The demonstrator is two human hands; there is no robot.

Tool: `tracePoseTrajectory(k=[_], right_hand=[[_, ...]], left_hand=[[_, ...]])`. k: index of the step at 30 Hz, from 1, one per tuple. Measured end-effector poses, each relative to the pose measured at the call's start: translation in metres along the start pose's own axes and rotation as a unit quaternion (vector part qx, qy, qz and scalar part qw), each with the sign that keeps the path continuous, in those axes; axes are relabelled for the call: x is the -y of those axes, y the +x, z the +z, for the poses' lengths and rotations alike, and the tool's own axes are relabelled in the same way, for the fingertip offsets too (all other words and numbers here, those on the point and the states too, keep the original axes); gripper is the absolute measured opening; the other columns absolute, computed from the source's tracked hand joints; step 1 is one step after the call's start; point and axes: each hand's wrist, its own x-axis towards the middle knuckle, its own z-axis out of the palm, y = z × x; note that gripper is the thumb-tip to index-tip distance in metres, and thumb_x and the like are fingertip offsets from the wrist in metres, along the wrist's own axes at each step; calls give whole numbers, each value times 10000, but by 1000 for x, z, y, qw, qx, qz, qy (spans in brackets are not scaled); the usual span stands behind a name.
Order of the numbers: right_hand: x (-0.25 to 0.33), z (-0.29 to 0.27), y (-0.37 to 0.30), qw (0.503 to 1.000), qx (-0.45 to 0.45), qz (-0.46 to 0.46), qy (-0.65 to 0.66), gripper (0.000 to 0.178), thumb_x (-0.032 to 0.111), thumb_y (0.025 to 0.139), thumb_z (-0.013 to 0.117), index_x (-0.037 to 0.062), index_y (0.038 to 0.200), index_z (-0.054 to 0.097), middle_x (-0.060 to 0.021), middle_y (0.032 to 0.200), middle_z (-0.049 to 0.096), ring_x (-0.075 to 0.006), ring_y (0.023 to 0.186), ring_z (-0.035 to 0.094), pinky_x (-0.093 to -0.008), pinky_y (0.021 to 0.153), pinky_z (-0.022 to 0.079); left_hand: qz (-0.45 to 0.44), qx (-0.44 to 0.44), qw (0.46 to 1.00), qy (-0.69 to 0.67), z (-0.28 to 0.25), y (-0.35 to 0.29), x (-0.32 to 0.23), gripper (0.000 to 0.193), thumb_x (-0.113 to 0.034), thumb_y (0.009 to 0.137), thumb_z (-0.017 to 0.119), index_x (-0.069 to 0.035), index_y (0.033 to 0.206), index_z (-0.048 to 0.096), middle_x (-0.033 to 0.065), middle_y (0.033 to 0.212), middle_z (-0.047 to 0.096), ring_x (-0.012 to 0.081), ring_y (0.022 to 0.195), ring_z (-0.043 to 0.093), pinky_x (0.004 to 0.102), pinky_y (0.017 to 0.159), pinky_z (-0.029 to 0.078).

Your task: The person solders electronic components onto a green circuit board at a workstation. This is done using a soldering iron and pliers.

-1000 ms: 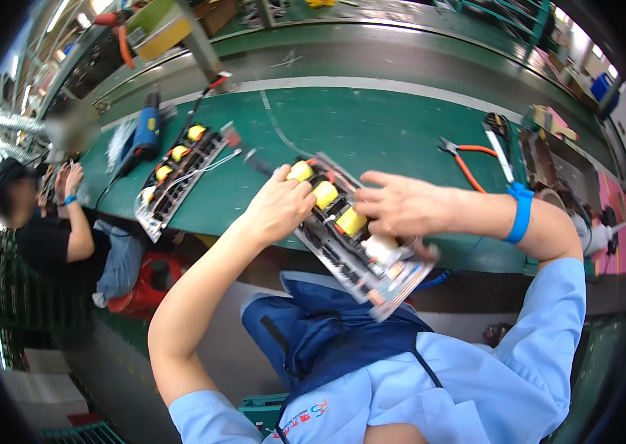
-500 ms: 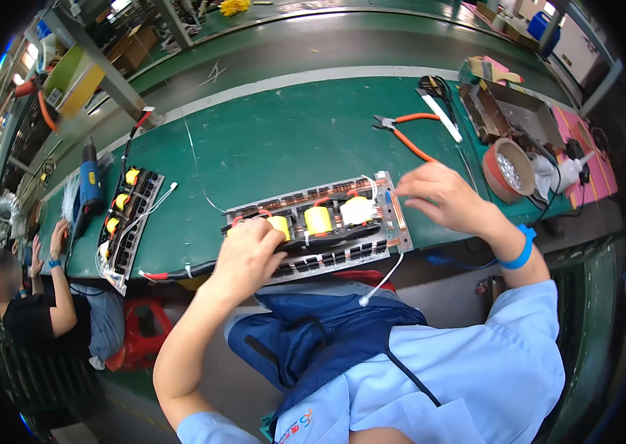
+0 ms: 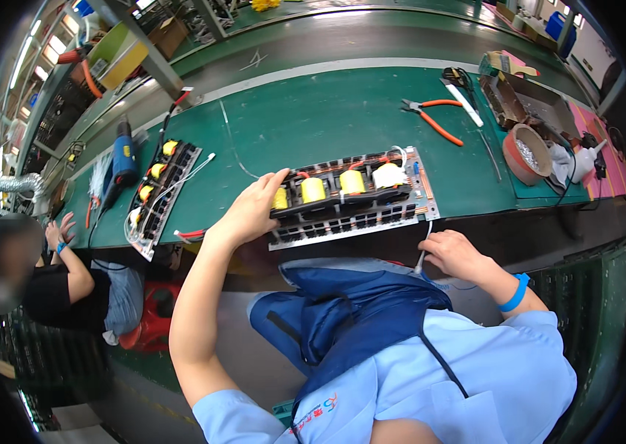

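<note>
At the surface's (image 3: 313, 111) near edge, our left hand (image 3: 248, 210) holds the board (image 3: 350, 214); our right hand (image 3: 458, 254) pinches its wire (image 3: 429, 230), likely sorting it: go gently.

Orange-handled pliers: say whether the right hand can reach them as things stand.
Probably yes: the pliers lie uncovered on the green table, and the way from the right hand, apparently holding the white cable, looks free right of the component board.

Bright, even indoor light, fisheye-bent edges
Tube lamps (image 3: 23, 58) glow upper left; pale sheen streaks the grey strip (image 3: 313, 43) beyond; corners blacken; a co-worker's head (image 3: 8, 259) is blurred.
</note>
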Motion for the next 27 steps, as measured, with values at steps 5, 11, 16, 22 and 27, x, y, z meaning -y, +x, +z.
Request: tracePoseTrajectory(k=[5, 11, 16, 22, 27], right_hand=[[2, -4, -6, 1000, 9, 14, 24, 170, 101, 670, 608, 35, 819, 557, -90, 721, 549, -246, 707, 551, -339, 661, 420], [0, -11, -7, 1000, -5, 13, 25, 132, 100, 682, 603, 38, 792, 563, -90, 692, 559, -253, 671, 554, -339, 633, 427], [-1, -27, 4, 986, -146, 20, 82, 76, 37, 673, 601, 17, 739, 569, -116, 650, 551, -277, 615, 549, -335, 559, 438], [-21, -42, 14, 963, -202, 105, 147, 53, 29, 715, 569, 4, 761, 574, -124, 705, 551, -263, 644, 550, -315, 565, 433], [-24, -28, 28, 963, -225, 56, 136, 72, 40, 716, 561, 12, 781, 576, -116, 735, 564, -270, 703, 550, -325, 630, 443]], left_hand=[[-29, 31, 999, 17, -5, -4, 10, 806, -56, 551, 686, -75, 1247, 280, 163, 1183, 421, 314, 1096, 403, 359, 914, 356], [-6, 18, 995, -94, -7, 0, 17, 755, -72, 506, 703, -54, 1186, 376, 150, 1114, 483, 298, 1061, 440, 337, 914, 359], [11, -7, 993, -119, 0, 2, 26, 731, -80, 531, 665, -84, 1199, 369, 135, 1127, 464, 280, 1077, 413, 332, 926, 338], [-36, -11, 992, -121, 0, -5, 17, 745, -48, 536, 645, -108, 1219, 352, 139, 1124, 458, 285, 1079, 410, 333, 916, 342], [-3, -22, 994, -107, 7, -9, 22, 802, -44, 523, 682, -87, 1237, 320, 151, 1139, 450, 299, 1077, 414, 339, 919, 340]])
